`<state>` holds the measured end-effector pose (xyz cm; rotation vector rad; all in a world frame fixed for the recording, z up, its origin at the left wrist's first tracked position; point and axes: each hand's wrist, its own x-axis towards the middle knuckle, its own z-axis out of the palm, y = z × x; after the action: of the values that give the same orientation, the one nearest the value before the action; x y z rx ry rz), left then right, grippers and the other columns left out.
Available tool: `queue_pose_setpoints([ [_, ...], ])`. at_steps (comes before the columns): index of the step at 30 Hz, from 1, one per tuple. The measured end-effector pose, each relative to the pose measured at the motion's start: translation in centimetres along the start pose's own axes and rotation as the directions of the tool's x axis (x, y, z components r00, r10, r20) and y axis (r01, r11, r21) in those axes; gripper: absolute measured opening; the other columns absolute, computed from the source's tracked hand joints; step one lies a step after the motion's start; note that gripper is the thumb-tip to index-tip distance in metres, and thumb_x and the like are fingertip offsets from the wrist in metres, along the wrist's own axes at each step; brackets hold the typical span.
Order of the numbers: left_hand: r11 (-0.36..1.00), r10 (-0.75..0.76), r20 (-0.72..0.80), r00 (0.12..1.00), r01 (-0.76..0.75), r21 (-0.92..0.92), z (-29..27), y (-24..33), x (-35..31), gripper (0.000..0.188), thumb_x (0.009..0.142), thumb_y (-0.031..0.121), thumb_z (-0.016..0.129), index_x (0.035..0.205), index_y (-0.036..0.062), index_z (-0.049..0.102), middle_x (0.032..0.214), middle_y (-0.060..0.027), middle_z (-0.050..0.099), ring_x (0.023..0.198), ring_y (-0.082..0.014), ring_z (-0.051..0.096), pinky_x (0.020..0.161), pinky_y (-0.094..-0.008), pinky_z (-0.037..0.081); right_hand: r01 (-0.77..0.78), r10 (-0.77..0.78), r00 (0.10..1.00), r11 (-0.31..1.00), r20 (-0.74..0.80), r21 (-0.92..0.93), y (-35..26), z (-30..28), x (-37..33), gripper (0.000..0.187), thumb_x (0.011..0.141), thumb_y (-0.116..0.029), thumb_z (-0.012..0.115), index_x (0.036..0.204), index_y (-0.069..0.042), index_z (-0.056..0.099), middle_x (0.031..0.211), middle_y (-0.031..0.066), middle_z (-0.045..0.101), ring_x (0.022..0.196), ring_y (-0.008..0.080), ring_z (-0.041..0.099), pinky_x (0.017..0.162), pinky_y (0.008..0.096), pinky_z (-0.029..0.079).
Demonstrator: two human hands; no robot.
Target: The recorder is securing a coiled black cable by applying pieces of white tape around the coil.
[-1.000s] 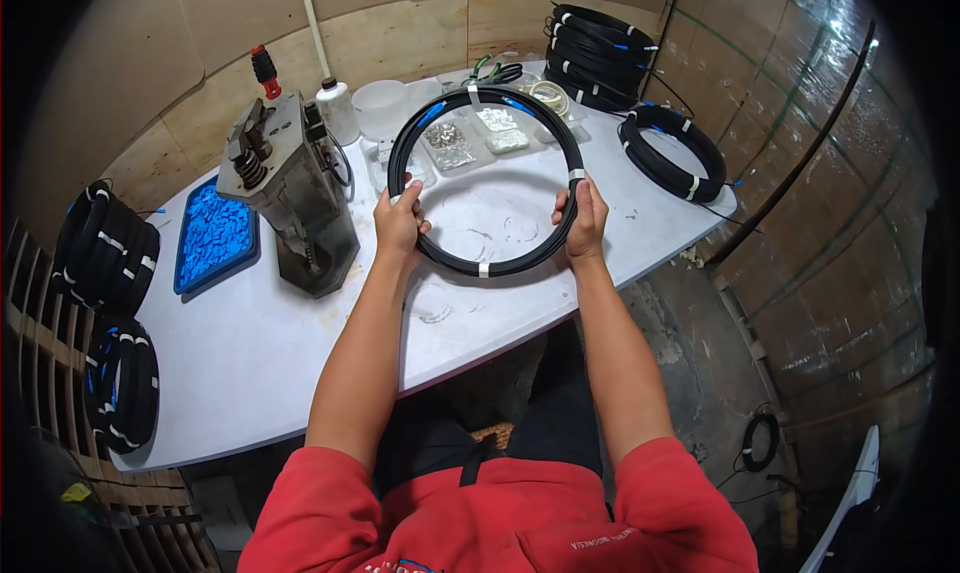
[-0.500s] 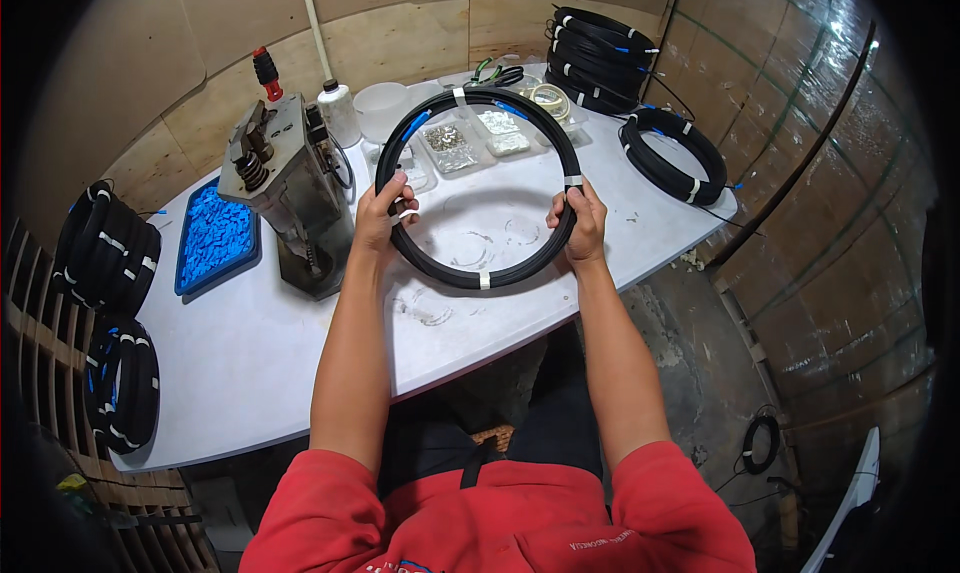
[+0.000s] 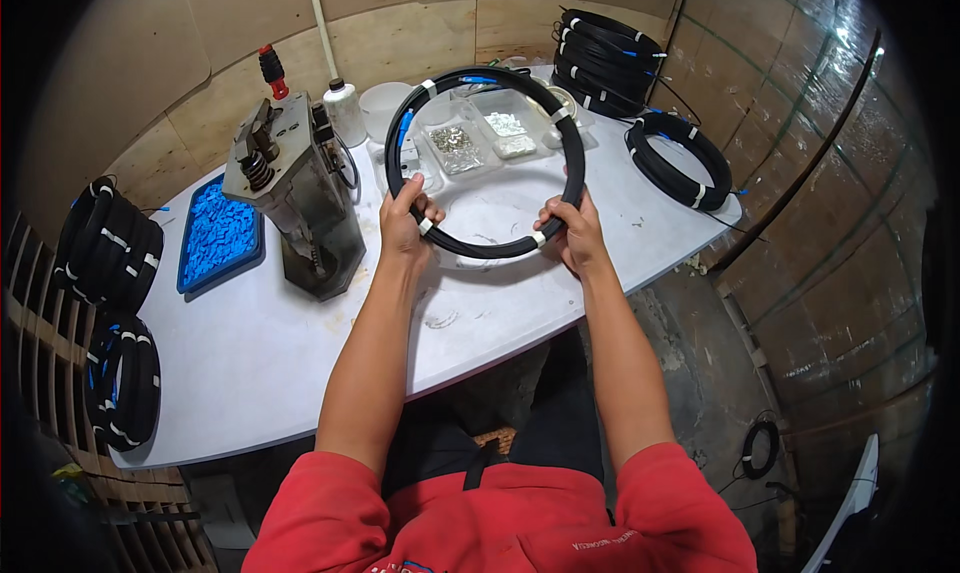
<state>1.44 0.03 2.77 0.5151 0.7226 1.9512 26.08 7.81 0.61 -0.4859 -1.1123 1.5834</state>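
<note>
A coil of black cable [image 3: 577, 163], bound with several white tape bands and with blue connectors along its upper left, is raised over the white table. My left hand [image 3: 405, 223] is closed round its lower left side, close to one of the bands. On the lower right, my right hand [image 3: 575, 228] grips the same coil with the fingers curled inside the ring. Through and behind the ring show clear plastic trays [image 3: 460, 151] holding small metal parts and white pieces.
A metal bench press [image 3: 300, 203] stands left of the coil, beside a tray of blue connector pieces [image 3: 218, 235]. Stacked black coils [image 3: 605, 63] rise at the back right, with a single coil [image 3: 680, 163] nearer. More coils [image 3: 108, 248] hang at the table's left edge. A white bottle [image 3: 343, 113] stands behind.
The coil has turned counter-clockwise in my hands, its bands and blue connectors shifting round. Both hands now hold it lower on the ring and closer together.
</note>
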Motion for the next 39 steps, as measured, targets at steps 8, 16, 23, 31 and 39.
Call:
queue_pose_setpoints([
  [8,0.974,0.028,-0.043,0.999,-0.017,0.224,-0.2,0.6,0.0,0.022,0.089,0.019,0.074,0.097,0.0067,0.057,0.067,0.0028,0.047,0.057,-0.0086,0.046,0.055,-0.0273,0.043,0.097,-0.097,0.995,0.995,-0.017,-0.028,-0.7,0.6,-0.7,0.067,0.086,0.005,0.052,0.147,-0.013,0.035,0.08,0.0036,0.049,0.066,0.0135,0.053,0.064,0.0343,0.054],
  [16,0.955,0.029,0.008,1.0,-0.03,0.295,-0.2,0.6,-0.1,0.023,0.088,0.015,0.075,0.098,0.0061,0.057,0.068,0.0025,0.048,0.056,-0.0091,0.045,0.054,-0.0277,0.041,0.065,-0.065,0.994,0.998,-0.084,0.001,-0.6,0.1,-0.3,0.061,0.087,0.003,0.047,0.145,-0.012,0.036,0.078,0.0024,0.045,0.063,0.0123,0.048,0.059,0.0307,0.049],
  [23,0.976,-0.02,0.084,0.996,0.001,0.216,-0.5,1.2,0.0,0.025,0.092,0.029,0.072,0.094,0.0107,0.055,0.07,0.0038,0.048,0.059,-0.0084,0.046,0.056,-0.0269,0.041,0.072,-0.069,0.993,0.997,-0.095,0.03,-0.9,0.1,-0.2,0.059,0.086,0.003,0.05,0.143,-0.01,0.04,0.074,0.0017,0.045,0.059,0.0115,0.048,0.054,0.0296,0.048],
  [31,0.975,-0.05,0.1,0.994,0.027,0.222,-0.7,1.4,-0.1,0.034,0.094,0.041,0.068,0.101,0.0108,0.055,0.068,0.0045,0.044,0.056,-0.0079,0.041,0.053,-0.0254,0.036,0.077,-0.074,0.991,0.997,-0.113,0.021,-0.8,0.3,-0.4,0.05,0.087,0.002,0.05,0.136,-0.007,0.044,0.072,0.0015,0.044,0.056,0.011,0.046,0.05,0.0282,0.046],
  [39,0.971,-0.162,-0.037,0.986,0.166,0.174,-0.7,0.8,0.1,0.031,0.09,0.037,0.074,0.091,0.0143,0.053,0.066,0.0049,0.039,0.053,-0.0073,0.038,0.046,-0.024,0.034,0.084,-0.083,0.991,0.996,-0.109,0.007,-1.0,-0.1,-0.4,0.013,0.094,-0.01,0.057,0.104,-0.007,0.048,0.072,0.0013,0.045,0.054,0.012,0.05,0.049,0.0306,0.049],
])
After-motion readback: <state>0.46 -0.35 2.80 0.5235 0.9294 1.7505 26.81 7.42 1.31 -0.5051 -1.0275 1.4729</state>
